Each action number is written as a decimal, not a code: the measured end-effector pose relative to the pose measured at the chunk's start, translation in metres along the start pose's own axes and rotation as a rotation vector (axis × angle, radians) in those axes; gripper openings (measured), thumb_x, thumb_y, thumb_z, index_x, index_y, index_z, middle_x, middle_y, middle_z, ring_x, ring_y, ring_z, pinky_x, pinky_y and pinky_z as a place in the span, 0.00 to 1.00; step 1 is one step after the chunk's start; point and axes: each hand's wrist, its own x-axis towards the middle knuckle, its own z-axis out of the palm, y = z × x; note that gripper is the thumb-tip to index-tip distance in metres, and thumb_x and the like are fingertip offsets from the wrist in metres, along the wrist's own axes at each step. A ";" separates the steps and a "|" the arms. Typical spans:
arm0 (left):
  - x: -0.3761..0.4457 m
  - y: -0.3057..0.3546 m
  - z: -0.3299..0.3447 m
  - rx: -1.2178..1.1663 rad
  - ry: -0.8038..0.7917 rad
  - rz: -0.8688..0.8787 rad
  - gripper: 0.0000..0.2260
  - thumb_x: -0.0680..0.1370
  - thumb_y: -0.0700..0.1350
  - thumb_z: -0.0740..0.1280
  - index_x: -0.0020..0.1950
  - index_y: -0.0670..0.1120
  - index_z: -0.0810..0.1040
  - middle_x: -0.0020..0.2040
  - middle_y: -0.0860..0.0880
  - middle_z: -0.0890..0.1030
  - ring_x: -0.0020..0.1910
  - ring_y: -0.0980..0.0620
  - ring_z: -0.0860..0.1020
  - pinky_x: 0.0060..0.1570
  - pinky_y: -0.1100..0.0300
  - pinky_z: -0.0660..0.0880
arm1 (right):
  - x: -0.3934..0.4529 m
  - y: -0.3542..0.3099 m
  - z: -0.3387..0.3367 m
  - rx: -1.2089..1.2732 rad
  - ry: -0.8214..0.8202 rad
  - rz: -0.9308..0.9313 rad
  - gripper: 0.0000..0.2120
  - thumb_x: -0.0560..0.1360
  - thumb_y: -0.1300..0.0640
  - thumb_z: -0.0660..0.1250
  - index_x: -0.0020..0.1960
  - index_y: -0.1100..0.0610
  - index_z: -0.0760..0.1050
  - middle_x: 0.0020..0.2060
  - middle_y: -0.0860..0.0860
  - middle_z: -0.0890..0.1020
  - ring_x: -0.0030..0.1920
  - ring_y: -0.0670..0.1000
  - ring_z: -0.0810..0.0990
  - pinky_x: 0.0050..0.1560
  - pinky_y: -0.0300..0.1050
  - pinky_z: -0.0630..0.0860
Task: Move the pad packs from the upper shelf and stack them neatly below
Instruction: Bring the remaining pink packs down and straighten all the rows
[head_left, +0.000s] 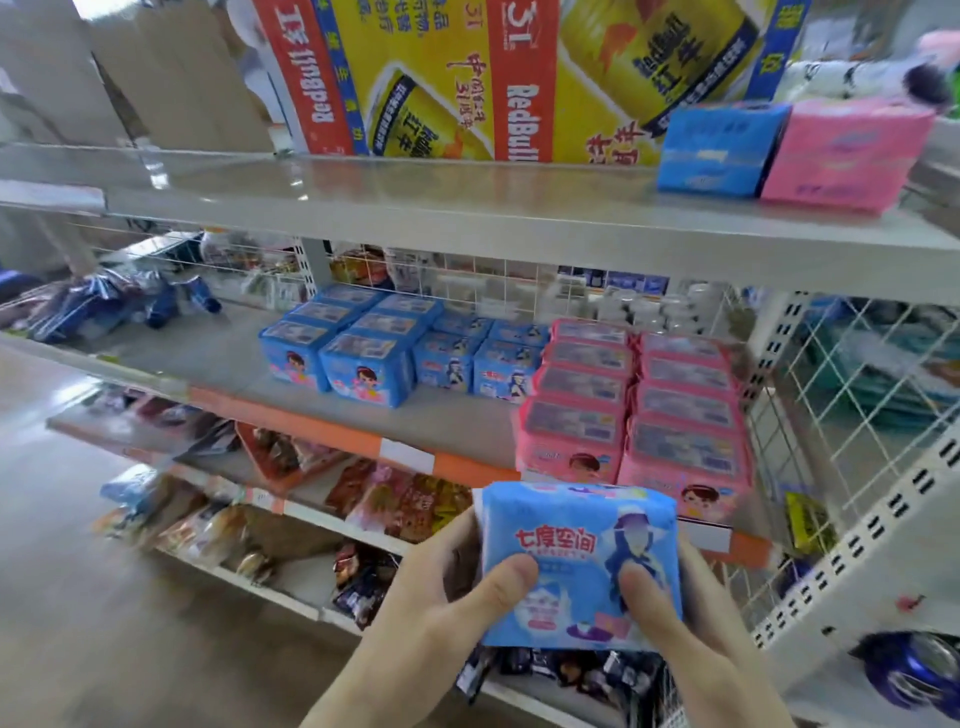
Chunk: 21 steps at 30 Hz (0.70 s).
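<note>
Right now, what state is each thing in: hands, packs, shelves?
Left hand: grips the held blue pack.
Right hand: grips the same pack.
Held blue pack: in front of the shelves, unplaced.
Upper shelf: one blue pack and one pink pack remain.
Middle shelf: blue rows and pink rows stacked neatly.

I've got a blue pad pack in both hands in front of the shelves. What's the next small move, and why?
Probably carry the blue pad pack forward and up to the shelf below, setting it with the blue packs, not the pink packs. Both the left hand and right hand already have a grip on it, and a blue pack and pink pack remain on the upper shelf.
</note>
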 end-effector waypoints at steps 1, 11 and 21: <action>0.003 -0.004 -0.002 0.030 -0.026 0.033 0.14 0.78 0.47 0.70 0.64 0.50 0.78 0.55 0.49 0.85 0.55 0.49 0.83 0.51 0.56 0.81 | 0.005 -0.003 0.003 -0.068 -0.039 0.035 0.33 0.58 0.27 0.73 0.61 0.34 0.76 0.56 0.39 0.84 0.57 0.41 0.82 0.49 0.34 0.79; 0.029 -0.011 -0.078 0.268 0.007 0.191 0.14 0.75 0.55 0.64 0.59 0.56 0.78 0.51 0.61 0.84 0.52 0.60 0.82 0.49 0.64 0.78 | 0.037 0.008 0.077 -0.348 0.006 -0.044 0.18 0.76 0.44 0.61 0.65 0.42 0.70 0.50 0.39 0.83 0.50 0.42 0.82 0.44 0.30 0.75; 0.040 -0.039 -0.185 0.247 0.048 0.359 0.17 0.75 0.48 0.73 0.62 0.63 0.79 0.55 0.61 0.83 0.57 0.58 0.81 0.58 0.56 0.79 | 0.073 0.026 0.162 -0.241 -0.007 -0.118 0.32 0.72 0.46 0.74 0.72 0.34 0.66 0.63 0.36 0.78 0.62 0.41 0.79 0.53 0.36 0.79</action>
